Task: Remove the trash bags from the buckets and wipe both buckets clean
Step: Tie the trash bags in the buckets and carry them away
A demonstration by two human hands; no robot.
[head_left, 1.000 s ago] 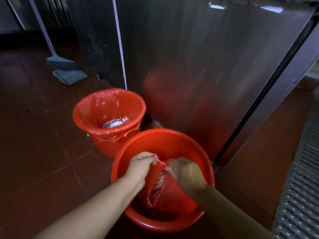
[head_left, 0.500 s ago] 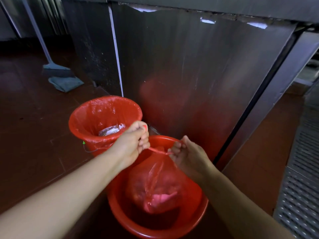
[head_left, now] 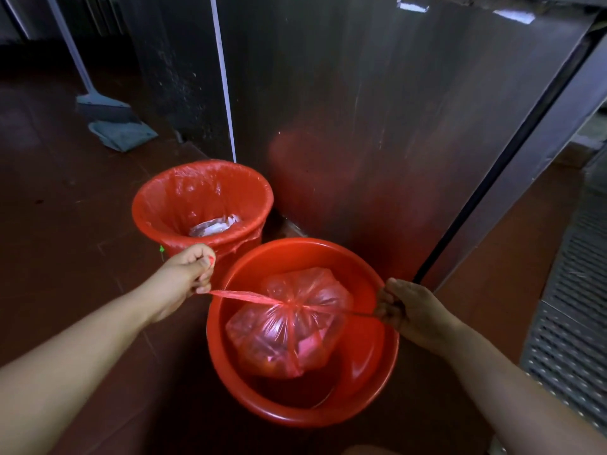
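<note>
Two red buckets stand on the floor. The near bucket (head_left: 371,385) holds a red translucent trash bag (head_left: 289,326), gathered and knotted at its top, lying inside it. My left hand (head_left: 189,274) grips one stretched end of the bag at the bucket's left rim. My right hand (head_left: 405,307) pinches the other end at the right rim. The two ends are pulled taut in a line across the knot. The far bucket (head_left: 184,246) is lined with a red trash bag (head_left: 203,192) folded over its rim, with crumpled clear waste at the bottom.
A tall stainless steel cabinet (head_left: 377,110) rises right behind both buckets. A mop head with a grey cloth (head_left: 121,133) lies on the dark red tiled floor at the back left. A metal floor grating (head_left: 574,307) runs along the right edge.
My hands moved apart, pulling the bag's two ends outward over the bucket's rims. The bag's mouth went from open, to gathered, to a tight knot on top.
</note>
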